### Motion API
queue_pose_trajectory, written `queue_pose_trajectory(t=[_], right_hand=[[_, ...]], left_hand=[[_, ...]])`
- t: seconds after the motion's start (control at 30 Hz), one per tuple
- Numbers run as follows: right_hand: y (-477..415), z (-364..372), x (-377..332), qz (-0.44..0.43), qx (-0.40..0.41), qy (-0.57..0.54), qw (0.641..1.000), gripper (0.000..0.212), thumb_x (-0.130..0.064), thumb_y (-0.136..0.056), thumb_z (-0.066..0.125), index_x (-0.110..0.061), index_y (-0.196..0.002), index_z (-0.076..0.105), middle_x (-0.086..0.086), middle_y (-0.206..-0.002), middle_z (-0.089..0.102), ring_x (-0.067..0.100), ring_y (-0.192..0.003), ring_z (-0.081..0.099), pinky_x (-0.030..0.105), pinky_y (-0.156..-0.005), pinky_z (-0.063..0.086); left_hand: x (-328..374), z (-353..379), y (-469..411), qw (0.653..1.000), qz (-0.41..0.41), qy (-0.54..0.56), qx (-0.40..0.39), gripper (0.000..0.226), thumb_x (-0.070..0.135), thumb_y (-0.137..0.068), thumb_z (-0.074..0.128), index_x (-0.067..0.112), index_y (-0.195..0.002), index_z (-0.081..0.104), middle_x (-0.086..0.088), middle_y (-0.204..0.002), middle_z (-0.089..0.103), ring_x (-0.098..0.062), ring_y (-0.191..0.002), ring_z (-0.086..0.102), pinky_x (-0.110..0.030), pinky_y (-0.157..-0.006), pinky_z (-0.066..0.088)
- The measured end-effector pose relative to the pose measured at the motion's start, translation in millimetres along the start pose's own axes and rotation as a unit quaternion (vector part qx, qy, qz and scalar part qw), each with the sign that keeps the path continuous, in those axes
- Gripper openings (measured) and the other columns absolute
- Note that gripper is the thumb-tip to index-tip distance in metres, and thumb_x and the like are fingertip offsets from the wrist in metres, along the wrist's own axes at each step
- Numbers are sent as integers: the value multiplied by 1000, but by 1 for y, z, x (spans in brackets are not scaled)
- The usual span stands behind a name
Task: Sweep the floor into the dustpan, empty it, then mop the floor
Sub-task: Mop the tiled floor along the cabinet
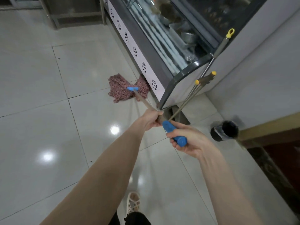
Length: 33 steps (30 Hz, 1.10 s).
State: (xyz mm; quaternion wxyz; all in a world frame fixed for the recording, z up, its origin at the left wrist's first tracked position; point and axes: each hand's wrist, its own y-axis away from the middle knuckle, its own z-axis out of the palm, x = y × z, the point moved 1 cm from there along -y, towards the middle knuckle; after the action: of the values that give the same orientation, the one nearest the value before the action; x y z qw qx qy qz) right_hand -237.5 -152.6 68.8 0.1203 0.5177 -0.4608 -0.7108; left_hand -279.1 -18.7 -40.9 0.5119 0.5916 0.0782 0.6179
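Your left hand (pixel 150 120) is curled tight round the mop's wooden pole (pixel 143 101). Your right hand (pixel 188 140) wraps the blue grip (pixel 174 133) at the pole's top end, fingers closed under it. The pinkish string mop head (pixel 121 91) lies spread on the tiled floor (pixel 48 95), touching the foot of the glass display case (pixel 162 46), just below its white snowflake strip (pixel 139 62). At the near corner of the case, several long-handled tools (pixel 186 99) with yellow tips lean against its end. A dark round bin (pixel 224 130) stands just past that corner. Your sandalled foot (pixel 133 202) shows well back from the case.
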Motion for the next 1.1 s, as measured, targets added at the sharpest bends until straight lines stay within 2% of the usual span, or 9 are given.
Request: queue_pose_trajectory(t=[0.2,0.33,0.5,0.6,0.7,0.77,0.9,1.03,1.1], right_hand=[[14,7,9,-2,-41,-23,999,70,13,-79,61,-15,-140,44,14,-82,59,16,-45,52,19,-41,46],[21,21,25,11,-75,9,997,73,13,-79,61,-18,-143,41,13,-74,62,18,-46,53,21,-41,45],[32,60,45,25,-121,32,992,75,14,-79,61,-16,-144,40,17,-83,61,19,-48,53,22,-43,47],[42,99,62,30,-155,49,986,74,14,-79,61,-14,-144,39,17,-89,60,19,-49,52,23,-44,48],[55,141,85,33,-189,84,978,71,13,-79,61,-15,-142,41,14,-87,60,18,-49,53,23,-45,50],[59,164,101,35,-211,102,972,71,12,-79,61,-16,-142,42,12,-83,61,17,-50,54,23,-46,49],[76,216,143,58,-252,125,958,70,12,-80,61,-17,-141,44,11,-81,59,17,-53,52,22,-46,49],[88,259,180,70,-285,157,943,70,10,-79,62,-19,-141,45,11,-80,60,16,-54,52,20,-46,49],[93,275,194,76,-284,172,940,71,9,-78,63,-19,-140,47,10,-76,60,15,-50,52,19,-45,48]], left_hand=[[-13,-7,23,999,3,27,31,19,5,-94,55,6,-76,49,-5,-67,45,-14,-58,48,-20,-40,50],[-24,-34,39,999,-14,1,41,12,7,-95,55,3,-84,50,-7,-72,48,-16,-65,54,-25,-48,55],[-43,-85,70,997,-6,25,78,13,8,-95,56,3,-84,50,-7,-71,48,-16,-66,54,-30,-63,56],[-57,-126,101,993,1,31,110,16,9,-96,54,4,-81,50,-6,-66,45,-15,-61,52,-28,-61,55],[-76,-174,136,988,9,57,144,17,9,-96,53,3,-81,49,-6,-67,46,-16,-61,53,-25,-52,56],[-89,-204,155,984,7,68,165,16,10,-96,54,2,-82,50,-9,-73,51,-18,-66,58,-25,-52,57],[-129,-271,203,973,3,88,214,19,10,-95,55,1,-79,49,-10,-70,50,-21,-63,56,-27,-52,58],[-165,-324,244,960,-5,106,261,18,9,-95,56,-1,-82,50,-13,-74,53,-23,-67,57,-31,-57,58],[-179,-341,262,953,-1,128,276,16,8,-95,55,0,-82,50,-13,-76,53,-23,-68,57,-27,-51,57]])
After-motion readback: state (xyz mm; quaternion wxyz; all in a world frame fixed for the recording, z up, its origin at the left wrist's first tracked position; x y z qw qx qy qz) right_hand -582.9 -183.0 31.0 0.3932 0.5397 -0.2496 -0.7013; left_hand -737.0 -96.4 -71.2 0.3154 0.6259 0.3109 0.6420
